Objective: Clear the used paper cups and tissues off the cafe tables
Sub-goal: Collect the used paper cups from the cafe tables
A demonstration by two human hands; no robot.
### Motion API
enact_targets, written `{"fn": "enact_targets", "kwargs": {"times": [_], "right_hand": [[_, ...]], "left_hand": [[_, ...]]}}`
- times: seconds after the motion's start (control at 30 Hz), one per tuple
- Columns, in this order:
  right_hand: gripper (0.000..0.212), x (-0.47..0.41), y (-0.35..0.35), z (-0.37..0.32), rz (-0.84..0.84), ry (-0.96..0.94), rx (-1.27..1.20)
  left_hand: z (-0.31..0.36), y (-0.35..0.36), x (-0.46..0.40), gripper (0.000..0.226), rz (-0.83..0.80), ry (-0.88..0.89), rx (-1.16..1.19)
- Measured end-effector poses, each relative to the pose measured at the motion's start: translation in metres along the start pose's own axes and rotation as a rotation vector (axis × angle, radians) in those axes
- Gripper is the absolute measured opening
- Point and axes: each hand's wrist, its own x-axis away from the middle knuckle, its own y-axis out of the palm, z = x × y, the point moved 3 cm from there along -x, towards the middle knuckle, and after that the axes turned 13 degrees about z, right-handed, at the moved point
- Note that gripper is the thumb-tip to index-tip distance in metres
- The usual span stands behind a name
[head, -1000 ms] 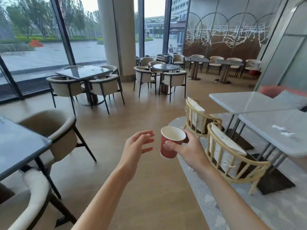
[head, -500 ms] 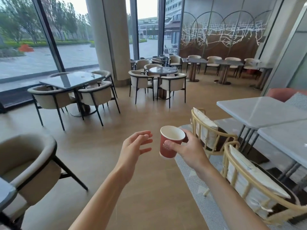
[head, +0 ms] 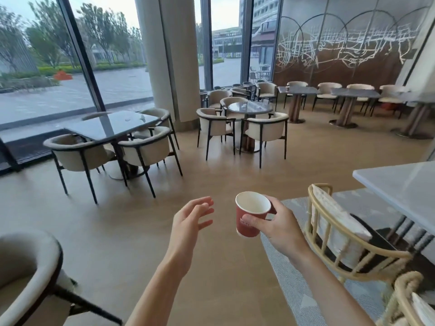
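One red paper cup (head: 250, 217) is what we carry in the head view, upright and empty as far as we can see into its white inside. Our right hand (head: 281, 228) grips it from the right side, thumb across the front of the red wall and fingers curled round the back, near the rim. Our left hand (head: 188, 221) is raised just to the left of the cup, apart from it, with its fingers relaxed and slightly spread, holding nothing. Both forearms reach forward over the wooden floor (head: 211, 278). To the right of our right hand stands a cane chair (head: 341, 236) with a pale cushion, on a grey rug (head: 287, 290), and beyond it the corner of a white table (head: 400, 184). Ahead of our left hand, well apart, is a dark square table (head: 110, 125) ringed by cream chairs; a round table (head: 249, 107) sits farther ahead of the cup.
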Motion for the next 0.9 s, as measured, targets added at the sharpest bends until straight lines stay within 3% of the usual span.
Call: {"fn": "enact_targets", "kwargs": {"times": [0.27,0.5,0.9], "right_hand": [[0.059,-0.161,0.087,0.049,0.041,0.039,0.031],[0.059,-0.32,0.135,0.059,0.206,0.085,0.028],[0.059,-0.536,0.098,0.139,0.411,0.142,0.009]], "left_hand": [[-0.039,0.042,-0.191,0.026,-0.008,-0.048,0.029],[-0.038,0.111,-0.366,0.025,-0.113,-0.032,-0.009],[-0.093,0.317,-0.544,0.025,-0.292,-0.083,-0.059]]}}
